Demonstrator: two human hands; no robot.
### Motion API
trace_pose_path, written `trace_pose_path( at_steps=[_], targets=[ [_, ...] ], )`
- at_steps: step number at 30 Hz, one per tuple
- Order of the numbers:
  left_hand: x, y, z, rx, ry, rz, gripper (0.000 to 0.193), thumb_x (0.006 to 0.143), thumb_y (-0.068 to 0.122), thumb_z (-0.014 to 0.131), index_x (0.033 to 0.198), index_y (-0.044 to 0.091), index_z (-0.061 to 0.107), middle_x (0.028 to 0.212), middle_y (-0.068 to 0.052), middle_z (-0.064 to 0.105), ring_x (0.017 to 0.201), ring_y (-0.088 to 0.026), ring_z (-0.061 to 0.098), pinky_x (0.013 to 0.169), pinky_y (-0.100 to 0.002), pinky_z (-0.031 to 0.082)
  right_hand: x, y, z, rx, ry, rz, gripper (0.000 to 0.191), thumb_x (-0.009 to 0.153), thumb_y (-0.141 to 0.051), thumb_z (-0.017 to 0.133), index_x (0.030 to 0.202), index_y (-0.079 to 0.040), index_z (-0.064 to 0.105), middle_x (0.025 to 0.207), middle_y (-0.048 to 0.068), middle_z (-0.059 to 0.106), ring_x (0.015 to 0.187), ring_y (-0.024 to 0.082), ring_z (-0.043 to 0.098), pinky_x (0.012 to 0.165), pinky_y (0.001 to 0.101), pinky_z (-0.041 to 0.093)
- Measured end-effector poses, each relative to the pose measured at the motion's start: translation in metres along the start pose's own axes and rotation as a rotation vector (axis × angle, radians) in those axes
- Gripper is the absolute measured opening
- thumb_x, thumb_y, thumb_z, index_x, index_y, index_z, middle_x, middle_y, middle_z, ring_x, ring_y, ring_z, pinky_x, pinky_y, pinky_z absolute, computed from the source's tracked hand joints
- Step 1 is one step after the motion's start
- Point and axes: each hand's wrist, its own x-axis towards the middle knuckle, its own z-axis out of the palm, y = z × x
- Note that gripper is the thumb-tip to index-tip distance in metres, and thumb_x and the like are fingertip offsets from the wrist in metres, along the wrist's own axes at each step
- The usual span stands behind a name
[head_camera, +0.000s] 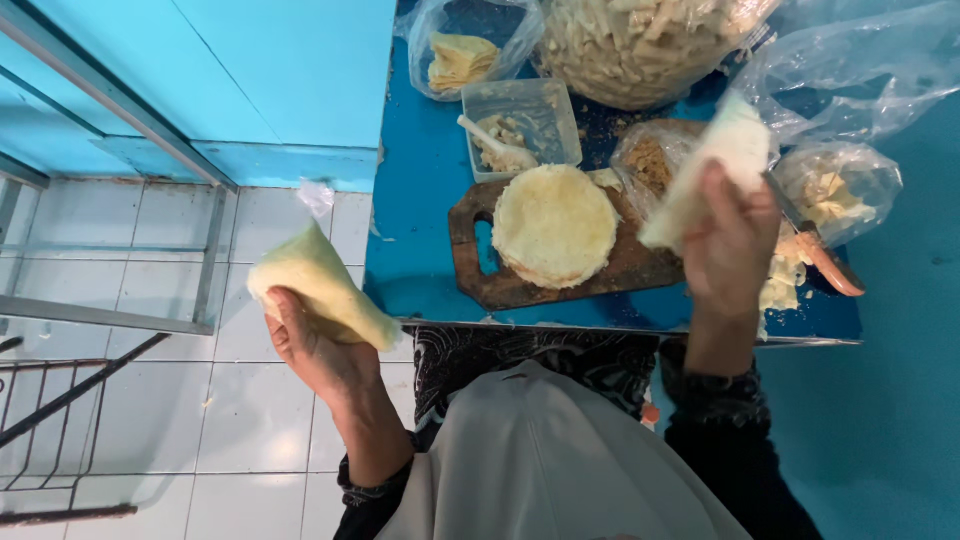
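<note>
White headscarf (545, 460) lowest in view; both hands raised, each holding a folded wrapper.

Landmark: wooden cutting board (480, 255) on the blue table (420, 190). Round stack of pale wrappers (555, 225) lies on the board. Left hand (315, 345), well left of the board and over the tiled floor (120, 260), has its grip closed around a yellowish folded wrapper (320, 285). Right hand (735, 245), just right of the board, pinches a white folded wrapper (715, 165). Knife with orange handle (815, 245) lies right of that hand. Behind the board: clear plastic tub (535, 115) with a spoon, and plastic bags (830, 70) of pale pieces.
</note>
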Motion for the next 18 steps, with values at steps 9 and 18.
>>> trace_pose_path(
  at_steps=[9,18],
  targets=[
    [-0.005,0.001,-0.002,0.051,-0.039,-0.131,0.032,0.112,0.027,0.056,0.129,0.001,0.062,0.123,-0.013,0.069,0.109,-0.024,0.07,0.093,-0.041,0.061,-0.046,0.012,0.07,-1.278,-0.598,-0.837,0.037,0.08,0.001,0.07,0.115,-0.01,0.075,0.123,0.007,0.072,0.115,0.027,0.067,0.097,0.0414,0.055],
    [-0.007,-0.003,0.004,0.045,-0.059,-0.253,0.036,0.109,0.028,0.056,0.134,0.001,0.058,0.125,-0.014,0.068,0.108,-0.027,0.07,0.093,-0.043,0.06,-0.059,0.011,0.073,-1.293,-0.616,-0.842,0.045,0.084,-0.028,0.079,0.124,-0.009,0.072,0.135,0.01,0.065,0.124,0.031,0.062,0.102,0.0514,0.049]
  ],
)
